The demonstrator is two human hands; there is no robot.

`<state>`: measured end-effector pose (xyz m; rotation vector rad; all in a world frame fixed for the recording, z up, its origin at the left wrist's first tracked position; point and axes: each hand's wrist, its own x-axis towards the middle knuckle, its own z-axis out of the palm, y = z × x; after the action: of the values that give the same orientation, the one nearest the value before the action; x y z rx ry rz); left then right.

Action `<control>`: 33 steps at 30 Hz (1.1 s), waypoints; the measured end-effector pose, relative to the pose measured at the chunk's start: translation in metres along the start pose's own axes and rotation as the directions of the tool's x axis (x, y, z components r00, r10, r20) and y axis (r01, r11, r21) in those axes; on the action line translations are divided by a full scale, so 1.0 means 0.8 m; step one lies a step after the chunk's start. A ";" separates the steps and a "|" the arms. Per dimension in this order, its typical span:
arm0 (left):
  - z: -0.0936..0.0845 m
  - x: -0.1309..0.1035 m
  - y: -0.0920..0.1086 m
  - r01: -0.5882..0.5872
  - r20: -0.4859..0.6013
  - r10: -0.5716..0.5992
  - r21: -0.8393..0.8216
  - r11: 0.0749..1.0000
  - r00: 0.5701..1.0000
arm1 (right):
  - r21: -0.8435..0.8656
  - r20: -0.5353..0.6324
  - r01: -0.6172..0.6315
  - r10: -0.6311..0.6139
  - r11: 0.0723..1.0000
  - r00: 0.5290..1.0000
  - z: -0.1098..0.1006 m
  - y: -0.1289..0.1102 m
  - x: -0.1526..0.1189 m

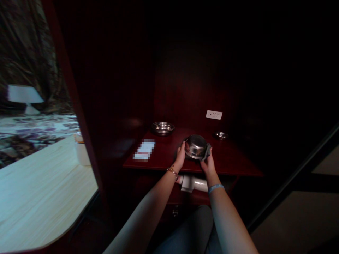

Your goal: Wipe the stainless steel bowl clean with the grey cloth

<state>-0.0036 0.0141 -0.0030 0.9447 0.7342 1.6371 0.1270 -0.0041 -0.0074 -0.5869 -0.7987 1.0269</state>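
Dark red wooden cabinet [113, 88] fills most of your view, upper and right parts too dark to read. Light wood table [45, 190] stands outside it on your left, with floral fabric [53, 123] and a patterned curtain [23, 42] beyond. Your legs, in jeans [190, 229], are below, partly in shadow. In front of you is the red shelf [164, 155]; your forearms reach toward it. White lamp [25, 94] is at far left; white container [83, 153] sits on the table near the cabinet's edge. Upturned metal bowl [197, 145] is in both your hands, over the middle of the shelf, base facing you; can't tell if it touches the shelf. Left hand [180, 155] is closed on its left rim; right hand [208, 163] grips gray cloth [207, 151] against its right side. Wide metal bowl [163, 128] sits back left on the shelf, pixelated patch [144, 150] in front of it, contents unreadable. White roll [200, 184] lies below the shelf. White socket plate [214, 114] is on the back panel, small metal dish [220, 135] back right. Beaded bracelet [173, 172] on your left wrist, blue wristband [215, 188] on your right. Drawer knob [175, 211] is lowest, blurred.
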 end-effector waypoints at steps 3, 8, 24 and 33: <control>0.000 0.000 -0.001 -0.017 0.018 0.018 -0.044 0.999 1.000 | 0.028 0.049 -0.056 0.055 0.998 0.997 0.001 -0.001 -0.002; -0.005 0.005 -0.005 0.022 -0.059 -0.028 -0.110 0.994 0.998 | 0.070 0.078 -0.101 0.095 0.992 0.992 0.006 0.001 -0.004; -0.011 0.008 0.003 0.072 -0.257 -0.150 -0.291 0.954 0.955 | 0.101 -0.158 -0.017 0.033 0.995 0.987 -0.005 0.017 0.003; -0.015 0.014 0.002 0.012 -0.380 -0.149 -0.340 0.940 0.913 | 0.165 -0.317 0.150 -0.092 0.975 0.944 -0.008 0.006 0.003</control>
<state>-0.0162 0.0242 -0.0056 0.3310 0.7268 1.8309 0.1307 0.0000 -0.0142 -0.5136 -0.4506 0.8586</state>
